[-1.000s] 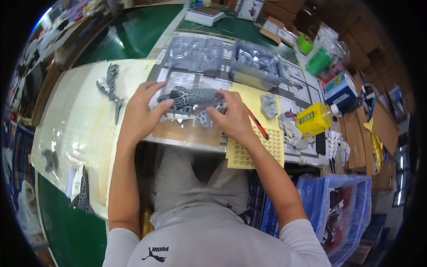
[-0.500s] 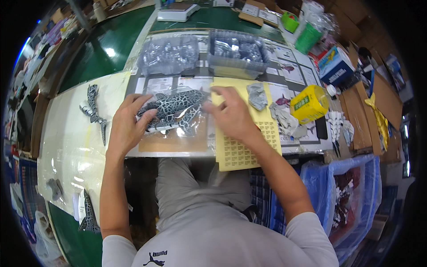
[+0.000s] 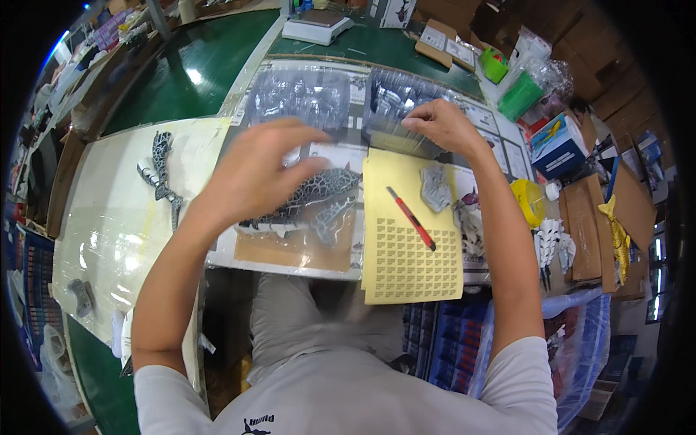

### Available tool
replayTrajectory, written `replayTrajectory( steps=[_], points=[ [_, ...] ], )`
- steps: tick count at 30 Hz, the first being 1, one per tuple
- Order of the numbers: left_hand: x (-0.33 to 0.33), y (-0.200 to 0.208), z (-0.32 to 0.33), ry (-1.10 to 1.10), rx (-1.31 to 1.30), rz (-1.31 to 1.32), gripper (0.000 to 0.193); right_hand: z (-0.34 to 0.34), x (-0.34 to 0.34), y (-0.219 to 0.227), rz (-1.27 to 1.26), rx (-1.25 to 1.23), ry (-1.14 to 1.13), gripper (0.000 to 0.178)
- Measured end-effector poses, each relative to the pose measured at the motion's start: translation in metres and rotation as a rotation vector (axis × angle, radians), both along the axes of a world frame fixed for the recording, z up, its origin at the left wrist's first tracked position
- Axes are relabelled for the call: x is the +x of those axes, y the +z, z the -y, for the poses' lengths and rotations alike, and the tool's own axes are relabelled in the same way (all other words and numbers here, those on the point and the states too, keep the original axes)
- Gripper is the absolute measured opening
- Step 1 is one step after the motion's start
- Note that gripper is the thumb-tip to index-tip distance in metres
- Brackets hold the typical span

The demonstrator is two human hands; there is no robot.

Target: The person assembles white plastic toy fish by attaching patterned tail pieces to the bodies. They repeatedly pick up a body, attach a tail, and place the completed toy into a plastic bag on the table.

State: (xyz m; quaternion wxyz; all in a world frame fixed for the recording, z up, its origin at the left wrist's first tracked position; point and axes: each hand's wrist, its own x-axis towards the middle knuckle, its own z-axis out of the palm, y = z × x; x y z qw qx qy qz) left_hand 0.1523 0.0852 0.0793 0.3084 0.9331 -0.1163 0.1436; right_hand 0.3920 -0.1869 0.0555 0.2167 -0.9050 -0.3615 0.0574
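Both hands' fingers spread, gripping nothing: left hand (image 3: 257, 177) above spotted toy (image 3: 312, 199), right hand (image 3: 442, 123) touching clear tray (image 3: 395, 101).

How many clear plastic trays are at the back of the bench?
2: left tray beyond the left hand; right tray under the right hand. More may be stacked unseen.

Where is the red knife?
In the head view, the red knife lies slantwise on the yellow sheet, right of the spotted toy animal and below the right hand.
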Motion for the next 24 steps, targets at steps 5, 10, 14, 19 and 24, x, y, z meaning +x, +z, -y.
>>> replayTrajectory(
  steps=[5, 10, 14, 19, 24],
  points=[
    [0.073, -0.021, 0.049, -0.225, 0.269, 0.021, 0.034, 0.003, 0.027, -0.003, -0.227, 0.062, -0.009, 0.032],
    [0.117, -0.039, 0.071, -0.233, 0.484, -0.046, 0.044, 0.001, 0.030, -0.003, -0.291, 0.116, -0.066, 0.031],
    [0.127, -0.049, 0.071, -0.237, 0.452, 0.040, 0.030, 0.010, 0.021, -0.015, 0.166, -0.091, 0.044, 0.023],
    [0.123, -0.059, 0.077, -0.210, 0.497, -0.017, 0.034, 0.013, 0.006, -0.011, 0.332, 0.044, -0.042, 0.017],
    [0.117, -0.038, 0.055, -0.130, 0.184, -0.071, 0.039, 0.014, -0.023, 0.081, 0.630, 0.569, -0.103, 0.029]
  ],
)
